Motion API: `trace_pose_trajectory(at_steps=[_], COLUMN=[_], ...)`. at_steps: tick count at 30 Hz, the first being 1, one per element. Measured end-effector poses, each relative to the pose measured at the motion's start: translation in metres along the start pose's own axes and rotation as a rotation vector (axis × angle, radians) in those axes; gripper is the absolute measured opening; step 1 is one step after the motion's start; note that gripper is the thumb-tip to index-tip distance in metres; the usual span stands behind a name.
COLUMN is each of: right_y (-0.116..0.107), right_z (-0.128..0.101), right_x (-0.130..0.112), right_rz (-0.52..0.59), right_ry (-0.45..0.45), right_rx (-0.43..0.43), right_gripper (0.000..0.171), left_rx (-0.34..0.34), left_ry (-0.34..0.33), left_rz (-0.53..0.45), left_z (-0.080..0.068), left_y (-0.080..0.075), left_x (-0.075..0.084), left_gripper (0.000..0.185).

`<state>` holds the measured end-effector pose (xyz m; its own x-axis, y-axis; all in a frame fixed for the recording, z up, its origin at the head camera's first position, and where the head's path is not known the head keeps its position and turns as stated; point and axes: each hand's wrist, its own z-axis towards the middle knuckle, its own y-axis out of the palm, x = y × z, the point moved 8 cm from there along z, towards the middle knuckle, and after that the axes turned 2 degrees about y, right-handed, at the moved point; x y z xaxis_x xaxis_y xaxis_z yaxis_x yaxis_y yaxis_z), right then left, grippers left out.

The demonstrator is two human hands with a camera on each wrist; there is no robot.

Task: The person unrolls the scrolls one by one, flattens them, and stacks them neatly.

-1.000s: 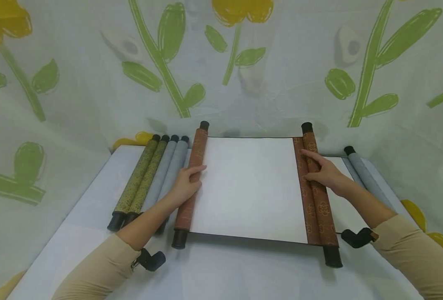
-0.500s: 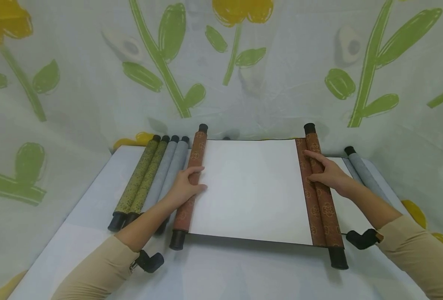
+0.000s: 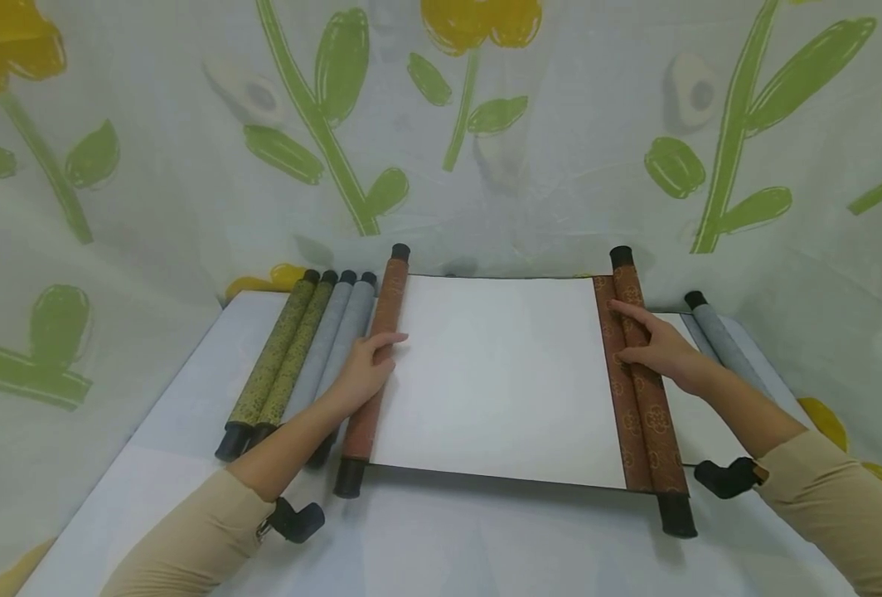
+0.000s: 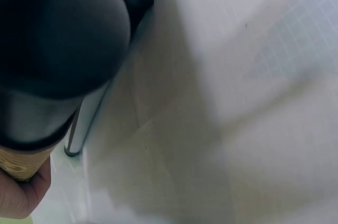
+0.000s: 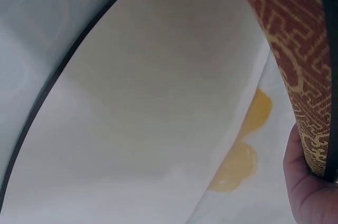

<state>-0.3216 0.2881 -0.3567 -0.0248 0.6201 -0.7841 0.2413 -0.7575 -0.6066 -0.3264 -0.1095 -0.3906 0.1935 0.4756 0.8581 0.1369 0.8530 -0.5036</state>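
A hand scroll (image 3: 496, 373) is spread in the middle of the head view, its white paper partly unrolled between two reddish-brown patterned rolls with black end knobs. My left hand (image 3: 362, 373) grips the left roll (image 3: 366, 427), thumb and fingers around its middle. Around the right roll (image 3: 657, 423) curls my right hand (image 3: 661, 348); a flat brown brocade strip (image 3: 632, 423) lies along that roll's inner side. The left wrist view has a black end knob (image 4: 58, 39) up close. Gold-on-red brocade (image 5: 296, 39) curves down to my right hand in the right wrist view.
Left of the scroll, two yellow-green rolls (image 3: 273, 352) and two grey rolls (image 3: 347, 332) lie side by side on the white table (image 3: 486, 555). Another grey roll (image 3: 728, 340) lies at the right, with white paper beside it. A flower-printed curtain (image 3: 560, 207) hangs behind.
The two brown rolls have moved slightly apart, the right one to the right and the left one a little to the left. A wider stretch of white paper shows between them.
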Motion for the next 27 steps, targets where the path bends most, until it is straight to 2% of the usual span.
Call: trace_pose_trajectory(at_steps=[8,14,27], right_y=[-0.0034,-0.005,-0.0046], right_z=[-0.0023,-0.0033,-0.0061], right_x=[0.0025,0.0029,0.0072], right_rz=[-0.009,-0.008,-0.016], right_ry=[-0.008,-0.006,0.014], right_rx=[0.002,0.004,-0.006], right_gripper=[0.082,0.082,0.082], left_rx=[-0.016,-0.006,-0.011], left_ry=[-0.023,-0.037,-0.021], left_rz=[-0.035,-0.001,0.057], left_z=[-0.0026,-0.0017,-0.0026], left_y=[-0.0016,-0.004,-0.0075], left_x=[0.0,-0.0027,-0.0037], left_gripper=[0.045,0.058,0.056])
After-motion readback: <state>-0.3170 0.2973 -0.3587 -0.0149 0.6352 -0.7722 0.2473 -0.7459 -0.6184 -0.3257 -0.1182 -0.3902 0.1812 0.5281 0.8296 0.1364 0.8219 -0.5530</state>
